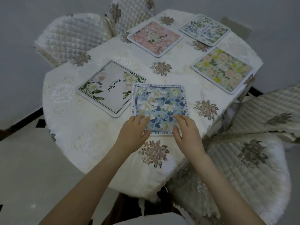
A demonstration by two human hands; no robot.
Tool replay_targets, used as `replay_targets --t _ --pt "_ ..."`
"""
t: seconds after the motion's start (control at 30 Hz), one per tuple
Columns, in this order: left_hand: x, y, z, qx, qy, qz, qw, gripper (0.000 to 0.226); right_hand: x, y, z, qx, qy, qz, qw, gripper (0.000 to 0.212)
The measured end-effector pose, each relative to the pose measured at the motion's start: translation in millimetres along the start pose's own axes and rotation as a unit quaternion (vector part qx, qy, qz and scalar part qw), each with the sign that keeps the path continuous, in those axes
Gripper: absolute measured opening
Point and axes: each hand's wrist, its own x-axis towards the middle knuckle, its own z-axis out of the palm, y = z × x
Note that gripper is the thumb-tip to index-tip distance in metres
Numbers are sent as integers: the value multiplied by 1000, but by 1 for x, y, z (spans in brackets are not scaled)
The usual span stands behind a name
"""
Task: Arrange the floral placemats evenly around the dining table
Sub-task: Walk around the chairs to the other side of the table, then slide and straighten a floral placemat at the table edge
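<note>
A blue floral placemat [159, 104] with lettering round its border lies near the front of the table [78, 127]. Its top left corner overlaps a white placemat [112, 88] with green leaves and script. My left hand [134, 133] rests flat on the blue mat's near left corner, fingers spread. My right hand [186, 130] rests flat on its near right corner. Farther back lie a pink floral placemat [155, 38], a pale blue-green one [205, 30] and a yellow-peach one [223, 70] at the right edge.
A cream tablecloth with embroidered flowers covers the table. Quilted chairs stand at the back left [71, 36], at the back [132, 12] and at the right [253, 153]. Pale floor tiles [24, 168] lie to the left.
</note>
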Motion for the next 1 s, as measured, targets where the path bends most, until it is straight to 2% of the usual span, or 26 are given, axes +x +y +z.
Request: replay_targets --t 0.13,0.33,0.4,0.5,0.73,1.0 --pt "38 -27 27 -20 -10 -40 999 47 37 21 19 -14 -3 45 999 41" --pt "59 -50 67 -62 -35 -222 972 58 74 65 49 -92 -94 183 974 57" --pt "60 -52 73 -54 -48 -257 964 57 78 74 57 -109 -120 209 964 63" --pt "59 -50 81 -39 -61 -270 960 53 82 83 65 -118 -128 211 962 59" --pt "59 -31 88 -87 -54 -343 934 50 83 93 60 -102 -121 205 966 53" --pt "29 13 100 -102 -55 -385 916 55 84 129 41 -39 -146 156 976 61"
